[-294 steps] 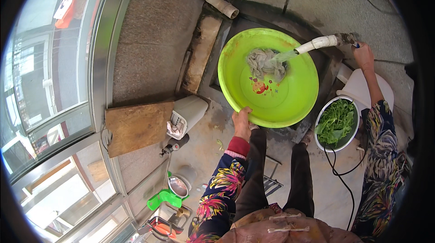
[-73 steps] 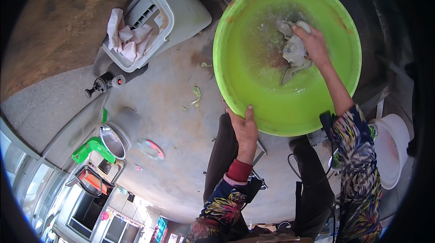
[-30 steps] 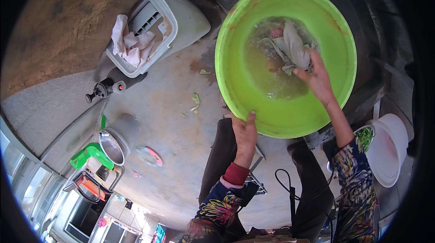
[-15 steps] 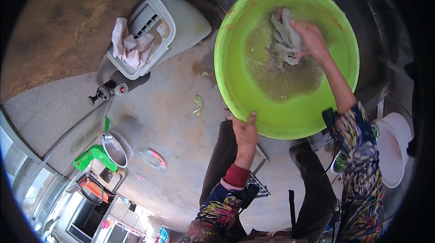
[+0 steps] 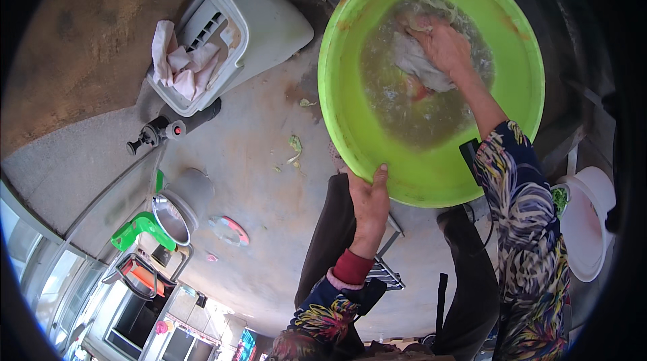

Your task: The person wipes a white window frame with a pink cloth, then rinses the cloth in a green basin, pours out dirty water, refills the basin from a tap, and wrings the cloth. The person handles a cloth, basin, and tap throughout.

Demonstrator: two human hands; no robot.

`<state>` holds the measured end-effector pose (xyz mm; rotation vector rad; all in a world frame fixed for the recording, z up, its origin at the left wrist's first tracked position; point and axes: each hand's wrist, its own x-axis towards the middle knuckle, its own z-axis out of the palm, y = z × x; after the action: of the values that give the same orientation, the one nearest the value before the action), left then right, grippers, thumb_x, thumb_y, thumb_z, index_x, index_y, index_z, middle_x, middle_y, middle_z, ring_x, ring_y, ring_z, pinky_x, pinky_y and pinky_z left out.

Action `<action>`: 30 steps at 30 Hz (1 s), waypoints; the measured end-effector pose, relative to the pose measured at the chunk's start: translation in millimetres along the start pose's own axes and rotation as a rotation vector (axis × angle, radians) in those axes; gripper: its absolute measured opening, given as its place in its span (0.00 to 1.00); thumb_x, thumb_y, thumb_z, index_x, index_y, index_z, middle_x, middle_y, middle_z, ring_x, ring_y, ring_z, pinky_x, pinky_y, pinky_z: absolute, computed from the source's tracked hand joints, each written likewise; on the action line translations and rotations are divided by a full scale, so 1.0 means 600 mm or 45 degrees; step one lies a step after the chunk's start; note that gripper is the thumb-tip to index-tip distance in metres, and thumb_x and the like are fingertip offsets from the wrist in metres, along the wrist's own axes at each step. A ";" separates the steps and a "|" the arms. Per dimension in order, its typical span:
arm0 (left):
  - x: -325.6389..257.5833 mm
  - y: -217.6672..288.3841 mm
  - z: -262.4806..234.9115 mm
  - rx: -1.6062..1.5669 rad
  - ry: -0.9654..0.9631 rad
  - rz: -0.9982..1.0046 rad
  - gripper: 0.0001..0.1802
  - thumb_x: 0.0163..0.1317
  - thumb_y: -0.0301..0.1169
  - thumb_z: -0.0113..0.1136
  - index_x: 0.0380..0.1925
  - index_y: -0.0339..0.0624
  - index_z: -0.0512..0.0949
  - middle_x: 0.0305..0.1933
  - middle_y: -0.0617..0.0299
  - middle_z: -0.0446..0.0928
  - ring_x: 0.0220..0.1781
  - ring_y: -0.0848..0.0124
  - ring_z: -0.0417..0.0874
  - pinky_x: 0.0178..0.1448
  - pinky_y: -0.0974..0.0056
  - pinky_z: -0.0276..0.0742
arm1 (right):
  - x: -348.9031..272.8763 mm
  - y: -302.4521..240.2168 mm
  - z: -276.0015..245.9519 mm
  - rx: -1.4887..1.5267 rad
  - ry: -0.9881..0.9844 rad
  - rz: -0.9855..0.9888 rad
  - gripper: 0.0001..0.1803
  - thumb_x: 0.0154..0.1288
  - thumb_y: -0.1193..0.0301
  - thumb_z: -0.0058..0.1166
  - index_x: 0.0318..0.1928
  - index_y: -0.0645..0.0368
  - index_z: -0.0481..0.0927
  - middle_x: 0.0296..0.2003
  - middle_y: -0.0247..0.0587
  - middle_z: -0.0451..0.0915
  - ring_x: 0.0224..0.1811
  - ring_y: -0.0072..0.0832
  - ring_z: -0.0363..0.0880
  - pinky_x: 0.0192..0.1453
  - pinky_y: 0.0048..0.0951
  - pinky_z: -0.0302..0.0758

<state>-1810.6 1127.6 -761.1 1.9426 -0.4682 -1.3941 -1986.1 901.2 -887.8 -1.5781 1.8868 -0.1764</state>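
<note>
A large lime-green plastic basin (image 5: 438, 182) with murky water (image 5: 419, 118) pooled toward its far side is in front of me. My left hand (image 5: 369, 203) grips the near left rim, thumb over the edge and fingers hidden beneath. In the water, my right hand (image 5: 441, 48) is closed on a wet greyish-white cloth (image 5: 418, 58), pressing it down; its fingertips are partly hidden by cloth and water. A reddish patch (image 5: 421, 91) shows just below the cloth, too blurred to name.
A grey plastic bin (image 5: 259, 27) lies tipped at upper left, with pale pink cloth (image 5: 189, 68) at its opening. Below it are a dark cylindrical device (image 5: 158, 132), a metal bucket (image 5: 189, 192) and a green plastic object (image 5: 141, 230). A white tub (image 5: 586, 226) stands at right. Leaf scraps (image 5: 294, 149) litter the floor.
My right hand has pushed the cloth down and slightly left, flattening it into the water. The reddish patch has appeared. The basin's far rim sits higher in view; my left hand keeps its hold.
</note>
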 end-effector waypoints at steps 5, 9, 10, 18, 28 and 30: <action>0.004 0.006 0.003 -0.130 0.031 -0.095 0.25 0.67 0.21 0.56 0.62 0.30 0.62 0.59 0.50 0.74 0.59 0.65 0.75 0.63 0.64 0.70 | -0.069 0.036 -0.084 0.900 -0.104 -0.138 0.23 0.52 0.69 0.67 0.52 0.51 0.81 0.53 0.43 0.72 0.54 0.38 0.73 0.63 0.36 0.68; 0.003 0.011 0.007 -0.113 0.048 -0.101 0.25 0.67 0.22 0.57 0.62 0.30 0.63 0.58 0.50 0.74 0.59 0.64 0.75 0.64 0.64 0.69 | -0.197 0.044 -0.078 0.434 0.033 -0.343 0.25 0.46 0.74 0.69 0.48 0.53 0.78 0.58 0.41 0.66 0.62 0.38 0.65 0.65 0.37 0.65; 0.002 0.011 0.007 -0.116 0.054 -0.098 0.25 0.67 0.22 0.56 0.62 0.30 0.63 0.58 0.50 0.74 0.59 0.64 0.75 0.64 0.64 0.68 | -0.209 0.033 -0.056 0.237 0.177 -0.393 0.23 0.48 0.71 0.69 0.47 0.53 0.77 0.59 0.41 0.65 0.60 0.38 0.67 0.65 0.37 0.66; 0.004 0.003 0.001 -0.099 0.010 -0.034 0.26 0.68 0.21 0.56 0.63 0.30 0.62 0.59 0.50 0.73 0.60 0.65 0.75 0.64 0.64 0.68 | -0.027 -0.034 0.017 -0.287 0.073 -0.213 0.16 0.65 0.58 0.56 0.47 0.54 0.81 0.46 0.47 0.78 0.54 0.46 0.74 0.54 0.41 0.71; 0.006 0.003 0.001 -0.105 0.013 -0.066 0.26 0.68 0.22 0.56 0.64 0.31 0.61 0.59 0.51 0.74 0.60 0.65 0.75 0.64 0.64 0.69 | -0.205 0.036 -0.129 0.527 0.057 -0.145 0.19 0.58 0.72 0.64 0.50 0.55 0.75 0.47 0.40 0.70 0.47 0.37 0.71 0.56 0.35 0.70; 0.007 0.002 0.000 -0.115 0.013 -0.100 0.26 0.68 0.22 0.56 0.64 0.31 0.61 0.59 0.51 0.74 0.60 0.65 0.75 0.63 0.64 0.69 | -0.230 0.037 -0.091 0.194 0.320 -0.256 0.29 0.56 0.72 0.66 0.59 0.51 0.72 0.54 0.43 0.67 0.53 0.41 0.70 0.59 0.37 0.71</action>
<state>-1808.9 1123.9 -763.3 1.9124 -0.3214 -1.4293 -2027.8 1016.7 -801.6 -1.7015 1.8453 -0.6171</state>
